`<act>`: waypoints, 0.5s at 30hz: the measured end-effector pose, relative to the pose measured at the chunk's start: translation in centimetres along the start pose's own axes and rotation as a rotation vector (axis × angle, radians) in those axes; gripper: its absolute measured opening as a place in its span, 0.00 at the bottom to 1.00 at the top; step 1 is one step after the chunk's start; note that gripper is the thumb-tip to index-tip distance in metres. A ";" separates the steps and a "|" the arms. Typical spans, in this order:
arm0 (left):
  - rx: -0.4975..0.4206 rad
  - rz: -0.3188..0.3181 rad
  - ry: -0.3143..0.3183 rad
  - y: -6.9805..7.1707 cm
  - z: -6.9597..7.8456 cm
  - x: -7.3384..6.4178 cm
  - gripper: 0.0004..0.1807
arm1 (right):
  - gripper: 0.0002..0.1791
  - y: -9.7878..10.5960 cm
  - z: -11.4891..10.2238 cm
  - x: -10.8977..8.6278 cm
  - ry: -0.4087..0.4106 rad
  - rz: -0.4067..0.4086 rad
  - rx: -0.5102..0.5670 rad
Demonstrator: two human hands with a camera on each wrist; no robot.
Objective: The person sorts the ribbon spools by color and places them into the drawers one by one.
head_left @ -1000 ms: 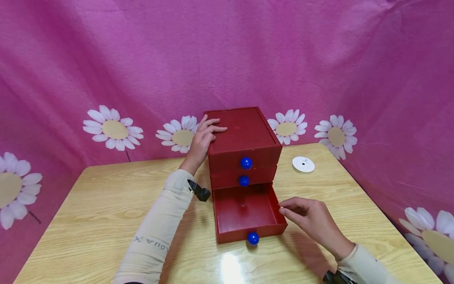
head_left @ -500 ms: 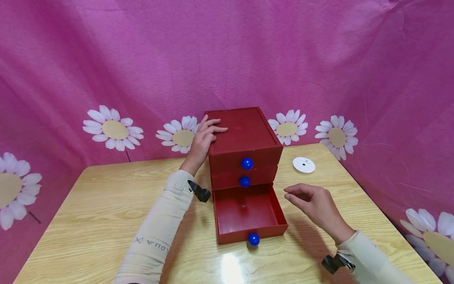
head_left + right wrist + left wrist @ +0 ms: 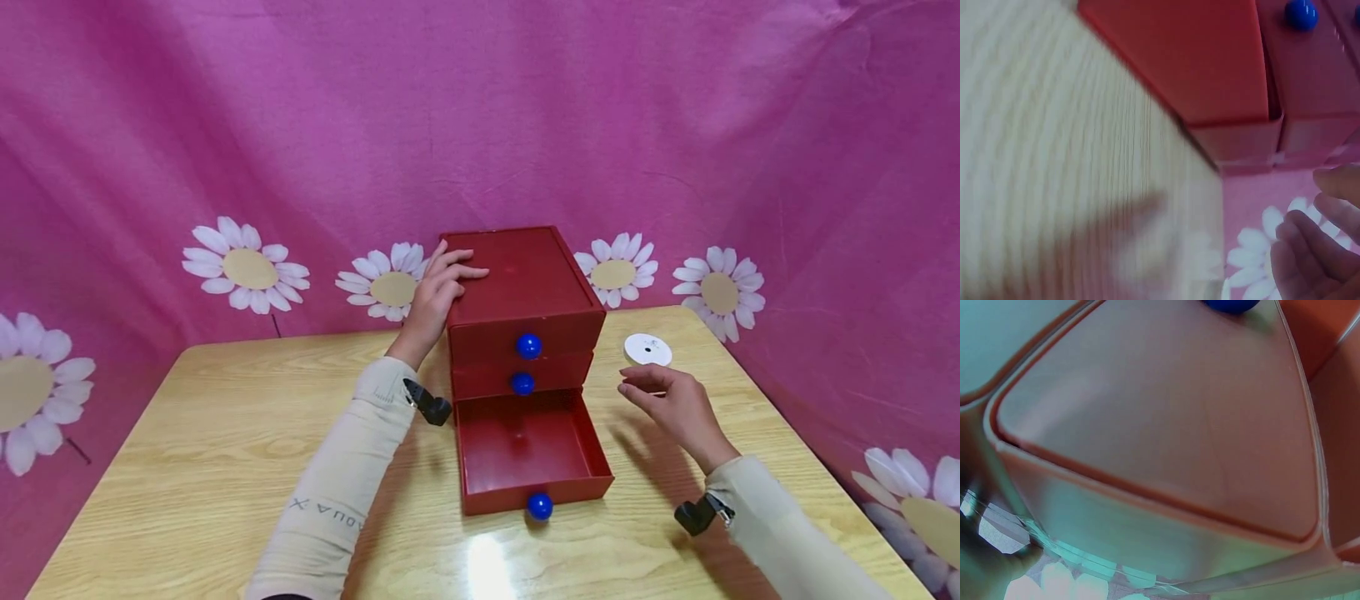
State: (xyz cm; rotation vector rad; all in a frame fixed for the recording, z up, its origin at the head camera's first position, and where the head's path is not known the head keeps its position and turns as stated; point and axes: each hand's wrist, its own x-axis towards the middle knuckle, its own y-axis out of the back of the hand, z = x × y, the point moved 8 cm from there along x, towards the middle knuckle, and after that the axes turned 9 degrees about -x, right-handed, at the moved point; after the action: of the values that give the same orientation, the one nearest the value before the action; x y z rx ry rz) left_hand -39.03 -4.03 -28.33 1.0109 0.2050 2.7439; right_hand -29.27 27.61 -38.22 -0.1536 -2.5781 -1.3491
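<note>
A red drawer unit (image 3: 525, 275) with blue knobs stands on the table, its bottom drawer (image 3: 517, 450) pulled out and bare inside. My left hand (image 3: 435, 304) rests on the unit's top left edge, fingers spread over the top; in the left wrist view part of that hand (image 3: 991, 562) shows dark beside the unit. To the right of the drawer hovers my right hand (image 3: 678, 408), fingers loosely bent, nothing seen between them. Just beyond it lies a flat white spool (image 3: 648, 348) with a small centre hole. The right wrist view shows the right hand's fingers (image 3: 1310, 256) apart from the unit.
The wooden table (image 3: 247, 450) extends to both sides of the unit. Behind it hangs a pink cloth (image 3: 480, 117) with printed daisies. Small cameras are strapped to both wrists, including a black one (image 3: 697, 515) on the right.
My right hand has drawn away from the side of the open drawer, moving up and right toward the white spool. The left hand has stayed on the unit, and the drawer stays pulled out.
</note>
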 end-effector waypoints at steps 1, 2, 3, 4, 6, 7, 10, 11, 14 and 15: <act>-0.001 0.002 0.001 0.0 0.0 0.0 0.22 | 0.18 -0.1 0.4 0.2 -0.010 -0.003 0.003; 0.000 0.004 0.001 0.0 0.0 0.0 0.22 | 0.19 -0.2 0.7 0.5 -0.019 -0.004 0.003; -0.001 0.005 0.002 0.0 0.0 0.0 0.22 | 0.20 -0.3 1.1 0.7 -0.030 -0.008 0.004; 0.000 0.005 0.001 0.0 0.0 0.0 0.23 | 0.21 -0.4 1.5 0.9 -0.044 -0.012 0.010; 0.002 0.004 0.002 0.0 0.0 0.0 0.23 | 0.23 -0.5 2.2 1.2 -0.068 -0.019 0.017; 0.004 0.004 0.000 0.0 0.0 0.0 0.23 | 0.24 -0.6 2.6 1.4 -0.078 -0.019 0.023; 0.012 0.006 -0.005 0.1 0.0 0.0 0.22 | 0.27 -0.7 3.6 1.9 -0.118 -0.029 0.037; 0.013 0.007 -0.004 0.1 0.0 0.0 0.22 | 0.28 -0.8 3.9 2.0 -0.124 -0.028 0.039; 0.013 0.003 0.003 0.0 -0.1 0.0 0.22 | 0.30 -0.8 4.8 2.4 -0.150 -0.035 0.035; 0.013 0.001 0.006 0.0 -0.1 0.0 0.23 | 0.30 -0.9 5.1 2.4 -0.153 -0.036 0.035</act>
State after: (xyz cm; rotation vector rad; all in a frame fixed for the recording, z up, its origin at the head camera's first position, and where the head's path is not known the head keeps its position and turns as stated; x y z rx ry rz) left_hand -39.09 -4.06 -28.41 1.0057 0.2232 2.7500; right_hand -32.57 31.22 -41.13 -0.2129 -2.7408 -1.3535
